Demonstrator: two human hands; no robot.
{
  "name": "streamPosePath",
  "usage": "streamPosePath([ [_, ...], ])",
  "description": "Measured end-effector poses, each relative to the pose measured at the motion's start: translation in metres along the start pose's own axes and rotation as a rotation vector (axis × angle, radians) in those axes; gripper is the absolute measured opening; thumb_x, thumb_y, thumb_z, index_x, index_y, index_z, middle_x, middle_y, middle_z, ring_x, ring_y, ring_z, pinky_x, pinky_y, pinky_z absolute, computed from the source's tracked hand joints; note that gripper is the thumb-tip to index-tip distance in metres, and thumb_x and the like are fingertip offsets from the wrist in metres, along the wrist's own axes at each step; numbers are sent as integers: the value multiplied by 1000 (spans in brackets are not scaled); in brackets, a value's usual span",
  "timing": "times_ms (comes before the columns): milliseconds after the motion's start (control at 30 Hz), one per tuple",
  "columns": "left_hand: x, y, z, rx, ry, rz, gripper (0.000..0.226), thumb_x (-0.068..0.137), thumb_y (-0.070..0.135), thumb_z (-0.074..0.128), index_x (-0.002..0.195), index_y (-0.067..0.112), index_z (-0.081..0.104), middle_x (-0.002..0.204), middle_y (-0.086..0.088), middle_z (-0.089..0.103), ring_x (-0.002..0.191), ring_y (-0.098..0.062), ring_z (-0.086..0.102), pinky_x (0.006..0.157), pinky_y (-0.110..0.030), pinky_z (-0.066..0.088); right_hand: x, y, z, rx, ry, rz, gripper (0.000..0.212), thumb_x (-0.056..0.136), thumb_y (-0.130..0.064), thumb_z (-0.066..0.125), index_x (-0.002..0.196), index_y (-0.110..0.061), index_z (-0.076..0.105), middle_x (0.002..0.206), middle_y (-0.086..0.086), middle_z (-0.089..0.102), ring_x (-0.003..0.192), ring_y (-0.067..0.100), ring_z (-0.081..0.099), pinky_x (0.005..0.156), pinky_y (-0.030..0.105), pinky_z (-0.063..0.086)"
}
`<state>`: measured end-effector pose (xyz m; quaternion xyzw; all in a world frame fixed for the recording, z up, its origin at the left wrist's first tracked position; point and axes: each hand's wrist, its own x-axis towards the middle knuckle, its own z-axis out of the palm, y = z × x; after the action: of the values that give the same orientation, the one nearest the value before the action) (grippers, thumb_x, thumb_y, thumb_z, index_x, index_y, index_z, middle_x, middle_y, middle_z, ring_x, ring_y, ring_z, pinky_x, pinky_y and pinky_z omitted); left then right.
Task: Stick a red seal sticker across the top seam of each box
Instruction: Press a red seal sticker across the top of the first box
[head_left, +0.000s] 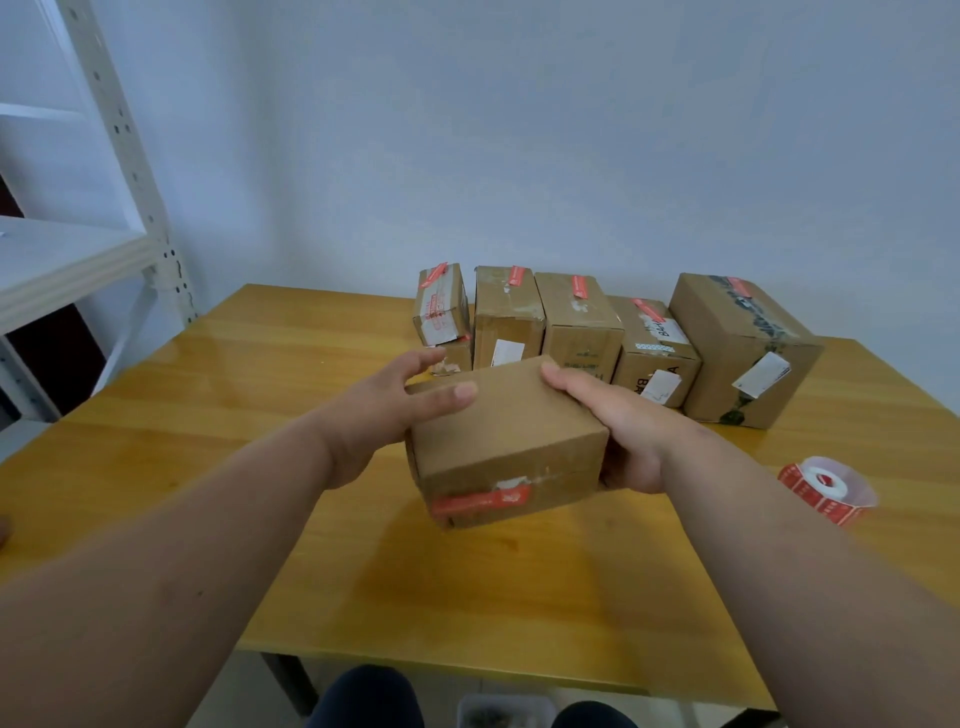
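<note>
A brown cardboard box (511, 431) is held tilted above the middle of the table. A red seal sticker (480, 503) runs along its near face. My left hand (395, 410) grips the box's left side, thumb lying on the top face. My right hand (618, 421) grips its right end, fingers curled round the far edge. A roll of red seal stickers (826, 488) lies on the table to the right.
Several brown boxes (582, 322) with red stickers on their tops stand in a row along the back of the wooden table (260, 405); the largest box (743, 348) is at the right. A white metal shelf (104, 249) stands at the left.
</note>
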<state>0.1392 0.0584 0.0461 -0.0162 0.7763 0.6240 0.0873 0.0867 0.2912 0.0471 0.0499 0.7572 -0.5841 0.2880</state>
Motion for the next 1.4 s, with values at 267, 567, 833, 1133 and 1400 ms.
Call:
streamPosePath([
  [267,-6,-5,0,112,-181,-49,100,52,43,92,139,39,43,134,4,44,117,-21,53,102,-38,47,3,22,-16,71,-37,227,59,88,-70,44,106,-16,60,91,21,69,85,42,70,87,55,54],
  [567,0,-5,8,272,-30,-204,47,81,53,66,114,22,57,108,-6,65,92,-19,61,69,-29,49,3,16,-18,98,76,-11,72,74,-82,50,121,-28,61,122,2,63,114,31,57,104,60,37],
  [833,5,-9,16,336,-55,-358,52,87,57,58,106,9,65,90,-6,67,71,-16,57,56,-24,44,1,20,3,-309,67,-29,27,99,-28,53,126,-26,49,120,0,57,99,25,67,83,46,58],
  [1133,9,-5,14,479,183,-182,55,71,47,80,108,18,51,114,-5,54,96,-19,52,75,-31,47,3,12,11,-213,130,-205,26,100,-27,52,125,-23,56,117,0,65,99,19,65,91,41,53],
  [1400,10,-8,15,554,100,-42,85,74,51,76,146,33,35,150,3,25,127,-22,37,100,-38,39,-6,9,17,-355,-61,-198,36,99,-24,54,135,-28,51,118,-2,64,108,17,58,99,40,45],
])
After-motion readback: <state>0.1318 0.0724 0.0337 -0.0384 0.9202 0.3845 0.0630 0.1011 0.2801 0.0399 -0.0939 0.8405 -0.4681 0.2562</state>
